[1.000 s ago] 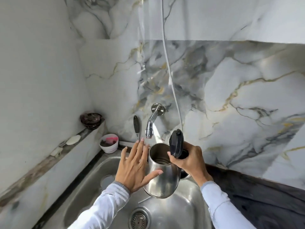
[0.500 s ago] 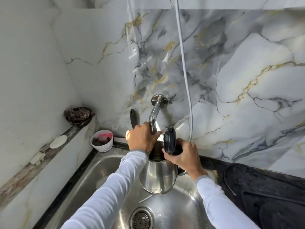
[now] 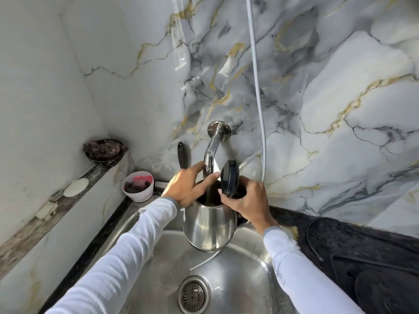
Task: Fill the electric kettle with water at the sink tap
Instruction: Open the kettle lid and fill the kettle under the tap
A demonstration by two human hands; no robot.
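A steel electric kettle [image 3: 209, 225] hangs over the steel sink [image 3: 163, 266], its black lid [image 3: 229, 178] flipped up. My right hand [image 3: 246, 200] grips the kettle's handle at the top right. The chrome tap [image 3: 212, 150] comes out of the marble wall, with its spout just above the kettle's mouth. My left hand [image 3: 190, 186] is at the spout's end, thumb and fingers around it. A stream of water runs from the spout into the kettle's opening.
A white cup [image 3: 138, 185] with dark and pink bits stands at the sink's back left corner. A dark scrubber bowl [image 3: 103, 151] and soap pieces rest on the left ledge. A black utensil handle [image 3: 182, 156] leans by the tap. Dark counter [image 3: 362, 257] lies right; drain [image 3: 192, 296] below.
My left hand went from open beside the kettle up to the tap's spout and stayed there. Water now runs into the kettle. The view has closed in on the sink.
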